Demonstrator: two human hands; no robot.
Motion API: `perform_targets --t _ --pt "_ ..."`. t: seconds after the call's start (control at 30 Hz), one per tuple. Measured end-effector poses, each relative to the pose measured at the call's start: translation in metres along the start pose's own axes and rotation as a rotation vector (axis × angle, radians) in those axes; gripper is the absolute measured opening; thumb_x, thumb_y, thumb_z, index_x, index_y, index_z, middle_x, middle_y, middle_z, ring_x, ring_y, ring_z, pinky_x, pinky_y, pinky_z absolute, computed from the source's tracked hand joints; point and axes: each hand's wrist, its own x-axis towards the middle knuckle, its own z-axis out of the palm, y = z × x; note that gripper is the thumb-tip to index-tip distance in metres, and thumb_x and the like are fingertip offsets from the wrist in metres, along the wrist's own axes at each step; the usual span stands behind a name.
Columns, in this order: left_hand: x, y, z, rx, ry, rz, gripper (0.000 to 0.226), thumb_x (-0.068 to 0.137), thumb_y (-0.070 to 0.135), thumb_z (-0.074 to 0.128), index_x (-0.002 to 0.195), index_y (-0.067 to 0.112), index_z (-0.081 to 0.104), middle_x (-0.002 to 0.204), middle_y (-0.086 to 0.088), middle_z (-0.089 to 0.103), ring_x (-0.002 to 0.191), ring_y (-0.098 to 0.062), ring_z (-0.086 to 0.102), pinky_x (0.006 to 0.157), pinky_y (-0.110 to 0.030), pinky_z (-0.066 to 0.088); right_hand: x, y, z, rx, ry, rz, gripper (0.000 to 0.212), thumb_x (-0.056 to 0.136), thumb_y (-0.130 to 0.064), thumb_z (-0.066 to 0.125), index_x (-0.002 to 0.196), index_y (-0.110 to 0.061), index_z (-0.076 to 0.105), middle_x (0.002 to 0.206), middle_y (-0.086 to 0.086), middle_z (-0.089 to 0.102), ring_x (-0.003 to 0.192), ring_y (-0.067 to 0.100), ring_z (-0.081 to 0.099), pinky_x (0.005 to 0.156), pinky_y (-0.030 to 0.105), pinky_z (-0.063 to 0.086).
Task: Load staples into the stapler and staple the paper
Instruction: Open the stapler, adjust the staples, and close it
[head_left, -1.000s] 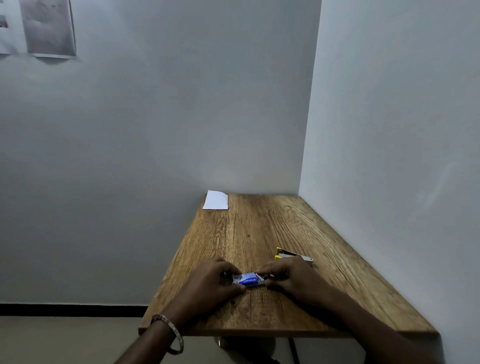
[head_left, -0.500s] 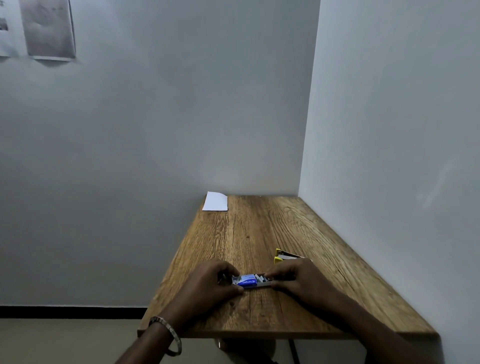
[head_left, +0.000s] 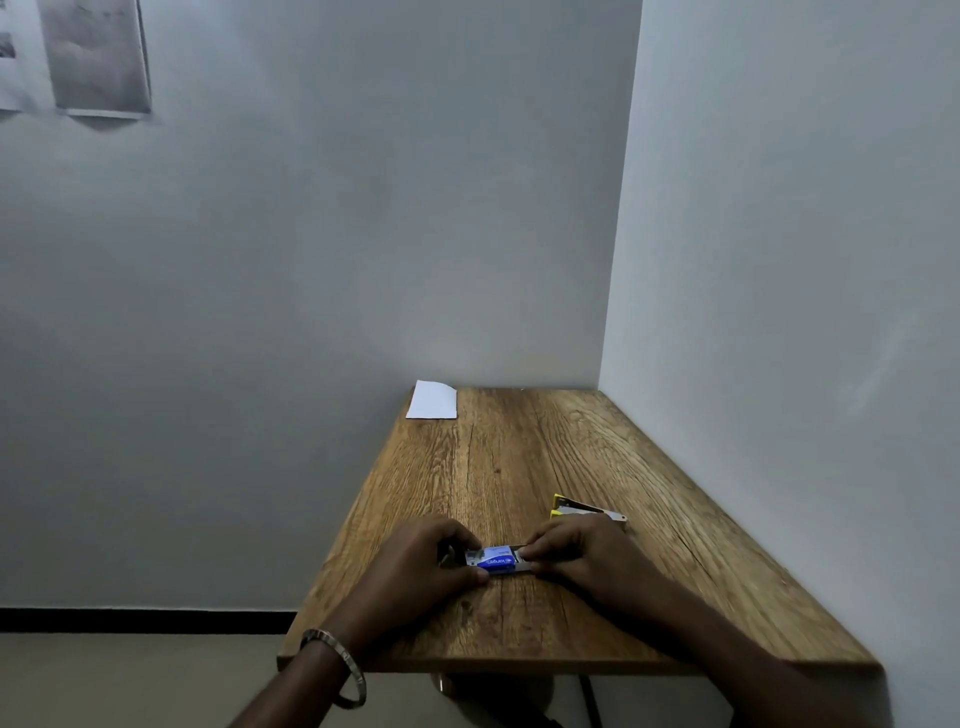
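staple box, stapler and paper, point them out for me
staple box (head_left: 497, 560): head view, on its blue label, between the two hands
stapler (head_left: 587, 510): head view, on its metal top, behind the right hand
paper (head_left: 433, 400): head view, middle of the white sheet at the table's far left corner

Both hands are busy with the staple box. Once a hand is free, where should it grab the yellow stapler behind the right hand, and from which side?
Probably by the long sides of the stapler, coming from above. It lies flat on the table, yellow end left, metal end right, so its sides are exposed. The right hand hides its near edge, so that hand, nearest, suits best after releasing the staple box.
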Motion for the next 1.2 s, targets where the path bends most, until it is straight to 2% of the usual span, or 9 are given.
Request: perform_targets --t 0.2,0.3,0.47,0.63,0.87,0.97,1.03,1.1,1.2 --pt "0.001 0.001 -0.001 -0.004 -0.007 -0.002 0.025 0.08 0.044 0.076 0.102 0.037 0.067 0.095 0.023 0.061 0.088 0.004 0.055 0.068 -0.013 0.045 0.003 -0.002 0.003 -0.013 0.001 0.014 0.021 0.084 -0.028 0.077 0.104 -0.032 0.077 0.098 -0.021 0.074 0.096 -0.007 0.065 0.08 0.008 0.05" --pt "0.0 0.001 -0.001 -0.014 -0.012 -0.004 0.024 0.08 0.043 0.076 0.101 0.038 0.067 0.096 0.023 0.062 0.089 0.005 0.056 0.069 -0.012 0.045 0.004 -0.002 0.006 -0.009 0.026 0.052 0.035 0.081 -0.032 0.078 0.115 -0.038 0.07 0.099 -0.025 0.07 0.098 -0.011 0.063 0.077 0.007 0.051" --pt "0.001 0.001 0.0 -0.01 -0.009 -0.006 0.024 0.08 0.043 0.076 0.101 0.038 0.066 0.096 0.023 0.06 0.089 0.004 0.055 0.069 -0.013 0.045 0.009 -0.001 0.009 -0.004 0.026 0.09 0.055 0.076 -0.031 0.082 0.127 -0.038 0.062 0.096 -0.022 0.072 0.096 -0.011 0.064 0.077 0.011 0.05" --pt "0.001 0.0 0.001 -0.017 0.001 0.004 0.024 0.079 0.044 0.077 0.1 0.036 0.068 0.094 0.022 0.063 0.087 0.004 0.057 0.068 -0.013 0.047 0.013 -0.003 0.014 -0.003 0.027 0.099 0.059 0.072 -0.028 0.084 0.126 -0.04 0.062 0.093 -0.029 0.071 0.093 -0.01 0.065 0.08 0.015 0.049" --pt "0.001 -0.001 0.0 -0.048 0.006 0.01 0.024 0.078 0.041 0.078 0.099 0.035 0.069 0.093 0.021 0.064 0.088 0.007 0.057 0.069 -0.012 0.049 0.019 -0.008 0.015 0.085 0.003 0.111 0.065 0.066 -0.023 0.087 0.123 -0.044 0.062 0.092 -0.017 0.076 0.089 -0.006 0.07 0.068 0.008 0.052" --pt "0.002 -0.001 -0.001 -0.064 0.011 -0.001 0.025 0.076 0.042 0.08 0.098 0.034 0.071 0.092 0.018 0.066 0.086 0.002 0.059 0.072 -0.018 0.052 0.019 -0.008 0.017 0.106 -0.009 0.127 0.072 0.068 -0.022 0.086 0.129 -0.046 0.058 0.095 -0.013 0.077 0.093 -0.008 0.069 0.07 0.003 0.049" --pt "0.002 -0.001 -0.001 -0.07 0.003 -0.012 0.025 0.076 0.041 0.08 0.098 0.033 0.071 0.093 0.017 0.067 0.086 0.0 0.06 0.076 -0.023 0.055 0.017 -0.009 0.019 0.077 -0.019 0.123 0.075 0.071 -0.024 0.085 0.134 -0.047 0.053 0.104 -0.019 0.075 0.1 -0.015 0.063 0.076 0.001 0.045" --pt "0.002 0.0 0.0 -0.077 -0.008 -0.018 0.025 0.076 0.041 0.08 0.098 0.033 0.07 0.094 0.017 0.067 0.086 -0.001 0.061 0.079 -0.026 0.056 0.013 -0.009 0.02 0.031 -0.016 0.104 0.077 0.074 -0.029 0.083 0.138 -0.05 0.046 0.113 -0.023 0.071 0.106 -0.019 0.058 0.086 0.003 0.04" --pt "0.002 0.001 -0.001 -0.071 -0.01 -0.029 0.028 0.076 0.042 0.079 0.101 0.034 0.07 0.096 0.017 0.066 0.088 -0.001 0.061 0.08 -0.026 0.056 0.01 -0.011 0.022 0.001 -0.021 0.097 0.079 0.076 -0.033 0.081 0.141 -0.052 0.04 0.123 -0.02 0.067 0.114 -0.014 0.056 0.096 0.01 0.041"
